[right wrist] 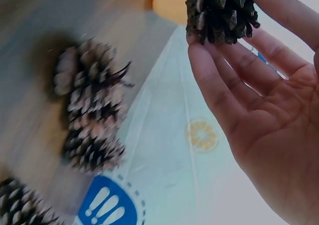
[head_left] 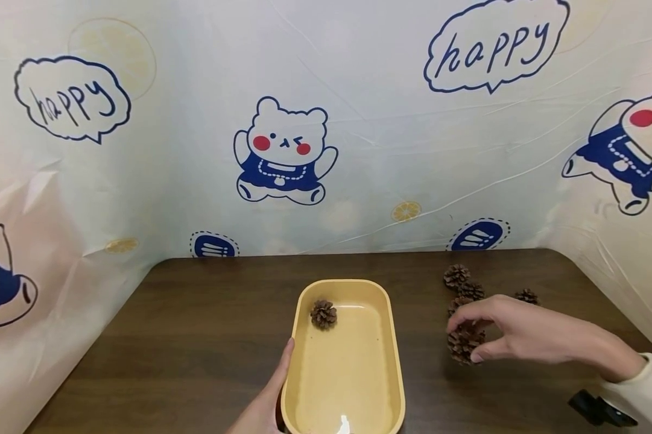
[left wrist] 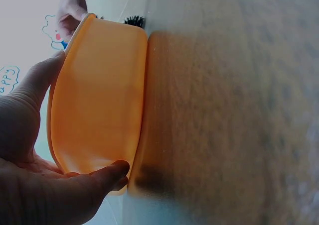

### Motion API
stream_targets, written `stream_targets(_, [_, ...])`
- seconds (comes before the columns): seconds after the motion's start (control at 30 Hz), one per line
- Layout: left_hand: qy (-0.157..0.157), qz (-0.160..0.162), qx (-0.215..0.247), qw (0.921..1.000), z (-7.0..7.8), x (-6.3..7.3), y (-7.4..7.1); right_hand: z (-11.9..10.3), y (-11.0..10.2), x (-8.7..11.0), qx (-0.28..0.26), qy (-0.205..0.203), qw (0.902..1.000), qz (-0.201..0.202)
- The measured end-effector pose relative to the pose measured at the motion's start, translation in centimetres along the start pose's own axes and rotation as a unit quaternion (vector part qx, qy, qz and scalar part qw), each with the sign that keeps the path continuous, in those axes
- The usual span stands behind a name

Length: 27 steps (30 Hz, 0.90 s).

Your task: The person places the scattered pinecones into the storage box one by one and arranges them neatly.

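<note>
At left on a dark wood table (head_left: 184, 343), a person's left hand (head_left: 266, 399) grips a yellow tray (head_left: 350, 380), the fingers spread along its side, one up at the rim and another low against the wall in the left wrist view. A loose cone (head_left: 323, 314) sits inside the tray's far left corner, well apart from those fingers. To the right, the right hand (head_left: 526, 330) pinches a held cone (head_left: 463, 345) at the fingertips, thumb on the near side, other fingers bent over the far side; the right wrist view shows the palm apart from it. Just beyond those fingers, three cones (head_left: 471, 291) line up close together, and a lone cone (head_left: 528, 296) lies past the knuckles. A pale sleeve (head_left: 643, 392) ends at the right wrist, a black device (head_left: 602, 408) beside it.

Behind, on a printed cloth (head_left: 358, 66), a left bubble (head_left: 73, 99) reads "happy," near a blue badge (head_left: 214, 246) with white strokes; a winking bear (head_left: 281, 150) sits mid-cloth. Farther right, a second badge (head_left: 477, 234) bears similar strokes below a right bubble (head_left: 496, 45), also lettered "happy," and another bear (head_left: 624, 150) tilts at the edge.
</note>
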<state>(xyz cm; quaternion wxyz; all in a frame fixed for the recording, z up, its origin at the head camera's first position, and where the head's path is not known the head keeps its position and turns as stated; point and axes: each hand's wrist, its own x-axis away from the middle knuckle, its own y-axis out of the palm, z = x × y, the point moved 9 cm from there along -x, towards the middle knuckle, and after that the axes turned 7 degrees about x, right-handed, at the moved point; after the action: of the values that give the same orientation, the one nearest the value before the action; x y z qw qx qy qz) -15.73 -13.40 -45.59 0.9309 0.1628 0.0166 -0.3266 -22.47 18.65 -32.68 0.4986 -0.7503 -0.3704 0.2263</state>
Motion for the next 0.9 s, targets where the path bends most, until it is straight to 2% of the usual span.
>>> stream_targets(0.13, [-0.013, 0.0, 0.012, 0.9998, -0.5, 0.1, -0.1, -1.3, -0.7, -1.5, 0.007, -0.014, 0.9997, 0.021])
stream_targets(0.37, [0.022, -0.004, -0.022, 0.9995, 1.0, -0.4, 0.7, -2.5, -1.6, -3.3, 0.012, -0.007, 0.9977, 0.067])
stream_targets(0.6, [-0.003, 0.008, 0.001, 1.0, 0.8, -0.5, 0.9, -2.7, -1.7, -5.0, 0.007, 0.006, 0.9961, 0.087])
stream_targets(0.9, [-0.001, 0.009, 0.006, 0.9999, 0.6, -0.4, 0.5, -2.6, -1.1, -7.8, -0.001, 0.018, 0.9928, 0.119])
